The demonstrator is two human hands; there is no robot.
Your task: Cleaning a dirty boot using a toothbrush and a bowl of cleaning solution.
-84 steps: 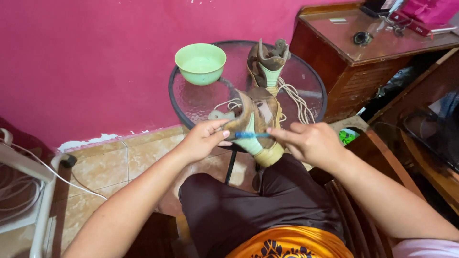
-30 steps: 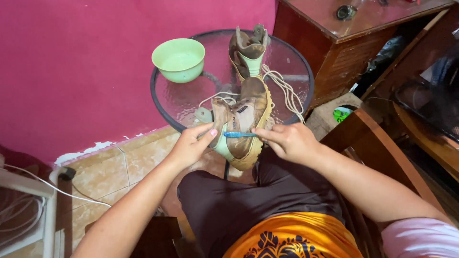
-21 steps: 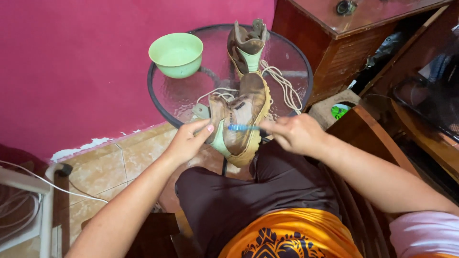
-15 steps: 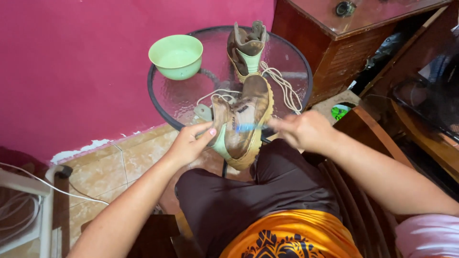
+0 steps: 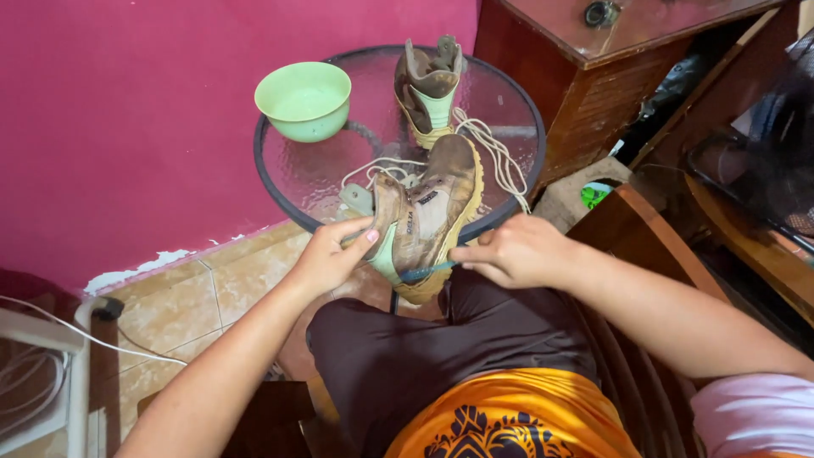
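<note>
Fingers point(image 5: 360, 240) of your left hand point(image 5: 326, 259) are clenched on the brown boot point(image 5: 428, 216), gripping its pale green heel side and holding it tilted over the near rim of the round glass counter point(image 5: 288, 182). Your right hand point(image 5: 509, 252) pinches a thin blue brush point(image 5: 424, 271), apparently a toothbrush, touching the boot's sole edge. Beyond the boot stand a second boot point(image 5: 426, 85) and a green bowl point(image 5: 303, 99).

The right hand point(image 5: 513, 252) has dropped down the boot point(image 5: 428, 222), so the blue toothbrush point(image 5: 426, 271) now sits low near the toe edge instead of across the middle. It's angled a bit too. The boot has tipped slightly further over toward the left hand point(image 5: 326, 259).
</note>
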